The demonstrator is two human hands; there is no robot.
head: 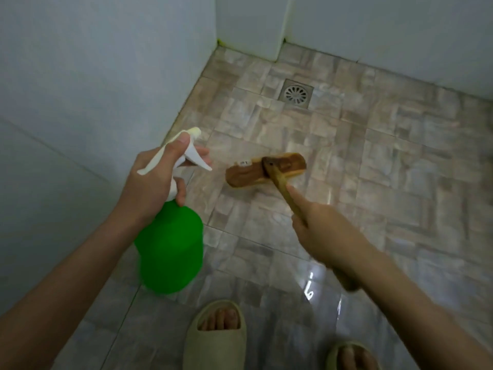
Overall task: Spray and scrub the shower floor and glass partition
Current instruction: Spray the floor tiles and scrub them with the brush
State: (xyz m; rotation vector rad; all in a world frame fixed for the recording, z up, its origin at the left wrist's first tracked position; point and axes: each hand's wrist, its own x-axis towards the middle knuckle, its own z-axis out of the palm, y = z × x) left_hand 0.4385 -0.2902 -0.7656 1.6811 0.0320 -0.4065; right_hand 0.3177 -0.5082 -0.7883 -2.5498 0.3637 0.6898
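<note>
Left hand (152, 180) grips green spray bottle (170, 249) at 9 o'clock, right hand (322, 231) grips wooden scrub brush (266, 169), head on tiled shower floor (386, 161) at 12; likely risk: slippers (216, 340) skidding on glossy, wet-looking tile at 6 under hard strokes.

floor (373, 161): glossy wet tile | brush (264, 169): wood | bottle (170, 249): green plastic
</note>
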